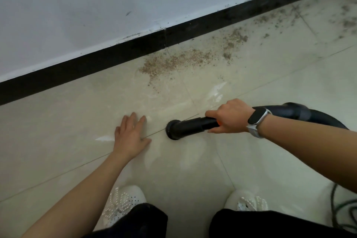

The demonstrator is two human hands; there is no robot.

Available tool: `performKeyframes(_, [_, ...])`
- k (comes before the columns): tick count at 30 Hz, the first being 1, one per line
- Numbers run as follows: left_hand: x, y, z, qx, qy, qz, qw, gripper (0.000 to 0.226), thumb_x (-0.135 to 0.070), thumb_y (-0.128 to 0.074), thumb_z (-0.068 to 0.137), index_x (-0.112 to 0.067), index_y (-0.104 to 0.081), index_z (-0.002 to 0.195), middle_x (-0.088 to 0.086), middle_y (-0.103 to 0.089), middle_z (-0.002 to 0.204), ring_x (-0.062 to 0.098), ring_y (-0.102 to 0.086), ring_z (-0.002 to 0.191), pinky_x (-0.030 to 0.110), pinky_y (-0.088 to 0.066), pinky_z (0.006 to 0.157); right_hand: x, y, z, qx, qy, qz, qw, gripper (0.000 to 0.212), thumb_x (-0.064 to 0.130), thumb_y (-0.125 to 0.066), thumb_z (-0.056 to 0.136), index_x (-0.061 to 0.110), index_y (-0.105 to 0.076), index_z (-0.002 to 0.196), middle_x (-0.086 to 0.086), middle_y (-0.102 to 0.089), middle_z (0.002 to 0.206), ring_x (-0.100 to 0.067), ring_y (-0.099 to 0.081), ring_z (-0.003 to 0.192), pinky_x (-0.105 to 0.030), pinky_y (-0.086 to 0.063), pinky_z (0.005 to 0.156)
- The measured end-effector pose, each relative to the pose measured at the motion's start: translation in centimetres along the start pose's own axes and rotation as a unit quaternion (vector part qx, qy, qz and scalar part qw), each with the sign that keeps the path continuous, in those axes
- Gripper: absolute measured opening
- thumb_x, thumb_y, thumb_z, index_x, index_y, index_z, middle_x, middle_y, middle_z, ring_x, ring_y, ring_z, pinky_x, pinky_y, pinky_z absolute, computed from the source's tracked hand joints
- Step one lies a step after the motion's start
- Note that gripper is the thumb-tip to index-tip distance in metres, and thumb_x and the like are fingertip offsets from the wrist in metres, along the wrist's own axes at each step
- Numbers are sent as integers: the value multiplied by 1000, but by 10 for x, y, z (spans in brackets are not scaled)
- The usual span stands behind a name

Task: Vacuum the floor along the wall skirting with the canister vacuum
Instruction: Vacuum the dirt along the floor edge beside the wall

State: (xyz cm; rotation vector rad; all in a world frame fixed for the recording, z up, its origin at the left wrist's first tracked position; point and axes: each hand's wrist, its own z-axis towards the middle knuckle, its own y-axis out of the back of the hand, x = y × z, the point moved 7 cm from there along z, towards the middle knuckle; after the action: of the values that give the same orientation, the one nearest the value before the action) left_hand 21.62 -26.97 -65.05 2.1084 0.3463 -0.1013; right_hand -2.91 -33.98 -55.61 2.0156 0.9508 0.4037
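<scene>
My right hand (229, 117) grips the black vacuum tube (193, 124) just behind its round brush nozzle (172, 129), which sits on the pale tiled floor (77, 114). The black hose (301, 113) curves away to the right behind my wrist. My left hand (130, 135) rests flat on the floor, fingers spread, a short way left of the nozzle. A patch of brown grit (173, 61) lies against the black skirting (96, 65), beyond the nozzle and apart from it. More grit (280, 19) trails along the skirting to the upper right.
A white wall (96, 6) rises above the skirting. My two white shoes (123, 203) and dark trouser knees (270, 224) fill the bottom edge. A dark green cable (335, 208) lies on the floor at the lower right.
</scene>
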Motion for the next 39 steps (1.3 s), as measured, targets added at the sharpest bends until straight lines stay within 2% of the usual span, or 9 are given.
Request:
performKeyframes(7, [-47,-9,15,44,-27,53,997,86,-45,-60,87,-32,-4,151,4,12,159,29,11,145,48,-9,116,-72,-23,-28,7,-72,6,997,44,59,-37,93,27,-44,122,-2,-65,98,-25,-62,87,-27,-34,64])
performKeyframes(11, [-48,-8,14,54,-22,51,997,85,-42,-60,86,-33,-5,150,3,13,159,27,12,146,47,-9,117,-93,-31,-38,-3,-104,19,994,43,60,-38,93,28,-45,121,2,-54,81,-20,-49,71,-26,-36,64])
performKeyframes(13, [-46,-5,14,51,-24,40,998,82,-41,-60,87,-33,-8,150,1,11,159,25,10,146,45,-10,117,-88,-33,-33,-9,-91,18,996,43,60,-38,93,28,-45,121,5,-47,77,-19,-45,68,-26,-35,63])
performKeyframes(21, [-29,4,16,8,9,-18,1000,77,-38,-61,87,-24,-18,150,4,1,160,24,3,146,41,-18,115,-72,-15,-10,-28,-59,30,997,47,62,-38,91,28,-45,123,3,-54,79,-20,-47,67,-27,-35,61])
performKeyframes(24, [-19,4,17,-5,26,-26,999,79,-39,-63,86,-24,-18,150,4,1,160,24,3,147,43,-17,116,-64,-7,-1,-46,-57,44,996,46,61,-39,92,28,-45,123,-1,-64,87,-21,-50,68,-28,-38,63])
performKeyframes(28, [-11,5,16,-10,52,-42,998,83,-46,-64,83,-27,-17,149,3,3,159,24,5,146,46,-11,115,-55,5,22,-56,-85,54,993,45,59,-41,92,26,-47,123,-4,-65,93,-23,-51,72,-27,-37,64])
performKeyframes(32, [0,9,18,-15,66,-57,996,79,-48,-60,86,-27,-17,149,3,4,159,24,6,146,46,-9,116,-53,22,40,-51,-113,80,989,45,59,-43,92,26,-49,122,-1,-53,80,-21,-48,69,-28,-35,61])
performKeyframes(35, [18,17,22,-42,108,-85,990,73,-42,-56,90,-24,-17,149,5,7,159,27,7,146,48,-10,116,-28,31,54,-48,-83,92,991,45,58,-43,92,25,-49,122,0,-51,79,-21,-47,69,-28,-35,63])
performKeyframes(39, [41,18,24,-25,167,-90,981,87,-51,-59,86,-25,-7,151,5,12,159,27,10,145,49,-8,116,14,34,64,-28,-33,104,994,43,58,-43,92,25,-49,120,-1,-53,81,-22,-45,69,-28,-33,61])
